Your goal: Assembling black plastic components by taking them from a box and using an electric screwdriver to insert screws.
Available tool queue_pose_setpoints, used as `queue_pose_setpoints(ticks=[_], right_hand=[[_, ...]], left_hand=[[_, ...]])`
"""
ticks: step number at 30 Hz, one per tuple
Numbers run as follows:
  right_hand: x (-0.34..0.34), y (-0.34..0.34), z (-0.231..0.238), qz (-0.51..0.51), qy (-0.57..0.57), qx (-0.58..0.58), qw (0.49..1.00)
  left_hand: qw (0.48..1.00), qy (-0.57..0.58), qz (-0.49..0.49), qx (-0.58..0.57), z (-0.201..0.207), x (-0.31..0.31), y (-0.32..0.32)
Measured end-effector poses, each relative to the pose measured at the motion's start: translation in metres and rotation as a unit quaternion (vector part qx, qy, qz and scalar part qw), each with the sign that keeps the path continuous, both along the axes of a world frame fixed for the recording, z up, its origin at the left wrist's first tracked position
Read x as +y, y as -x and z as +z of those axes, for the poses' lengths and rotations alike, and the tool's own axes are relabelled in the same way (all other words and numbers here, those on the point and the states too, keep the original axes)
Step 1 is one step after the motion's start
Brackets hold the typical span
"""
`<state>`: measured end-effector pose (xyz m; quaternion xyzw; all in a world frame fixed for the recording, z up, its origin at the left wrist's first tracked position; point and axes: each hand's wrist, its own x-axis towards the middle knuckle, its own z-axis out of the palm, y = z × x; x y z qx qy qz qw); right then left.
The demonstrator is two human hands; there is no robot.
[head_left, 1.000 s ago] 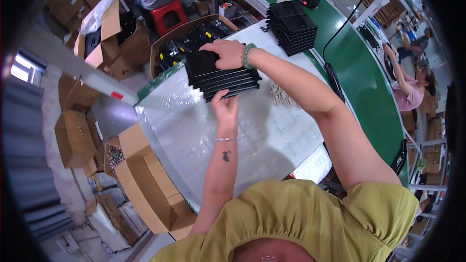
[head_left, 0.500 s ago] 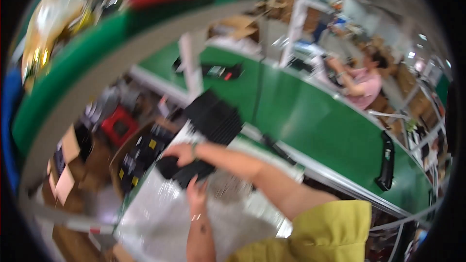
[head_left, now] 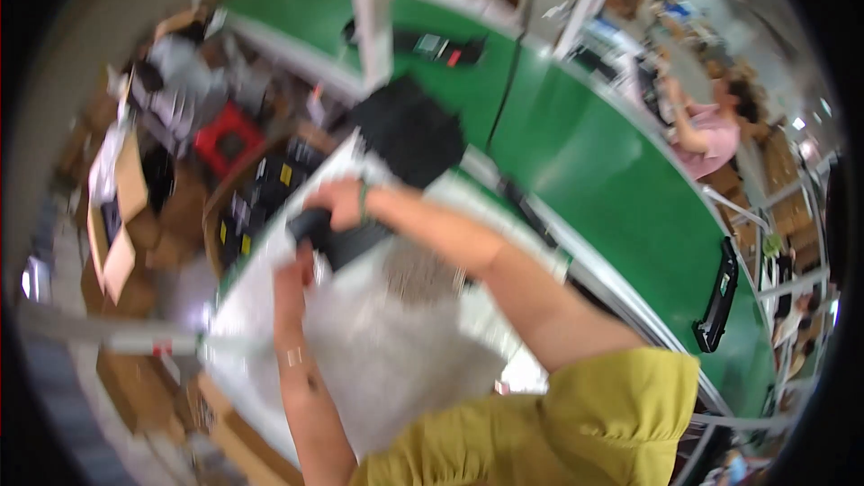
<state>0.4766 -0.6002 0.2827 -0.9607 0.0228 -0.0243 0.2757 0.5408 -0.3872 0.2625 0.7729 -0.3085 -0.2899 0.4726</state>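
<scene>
A black part (head_left: 310, 227), rounded at its left end, lies over the white table near its left edge; motion blur hides its exact kind. My right hand (head_left: 338, 202), a green band at its wrist, is closed over the top of this part. Just below, my left hand (head_left: 302, 266) is at the part's lower side, its fingers too smeared to read. Flat black pieces (head_left: 358, 245) lie beneath and to the right of my right hand. Beyond it is a stack of flat black pieces (head_left: 409, 130). Clear plastic film (head_left: 387, 369) covers much of the table close to me.
A green workbench (head_left: 594, 171) curves behind, carrying long black parts (head_left: 717, 297). A white post (head_left: 371, 27) rises at its near edge. On the left are a round bin of black packs (head_left: 270, 182), a red crate (head_left: 228, 139) and open cartons (head_left: 121, 234). A person in pink (head_left: 711, 135) sits across.
My left hand has moved left along the black part, toward its rounded end. The right hand stays on top of the part. The whole view has shifted and tilted.
</scene>
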Motion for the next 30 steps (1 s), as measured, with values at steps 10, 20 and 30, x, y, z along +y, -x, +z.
queue_pose_setpoints(ticks=[10, 20, 30], right_hand=[[-0.021, -0.003, 0.001, -0.082, -0.069, 0.019, 0.994], [-0.028, 0.061, -0.055, -0.37, -0.395, -0.028, 0.841], [-0.05, 0.037, -0.072, -0.266, -0.617, 0.05, 0.739]], left_hand=[[0.988, -0.073, 0.043, 0.131, 0.003, -0.057, -0.023], [0.978, -0.088, 0.027, 0.189, 0.015, -0.054, -0.016], [0.941, -0.035, 0.116, 0.315, 0.036, -0.057, -0.011]])
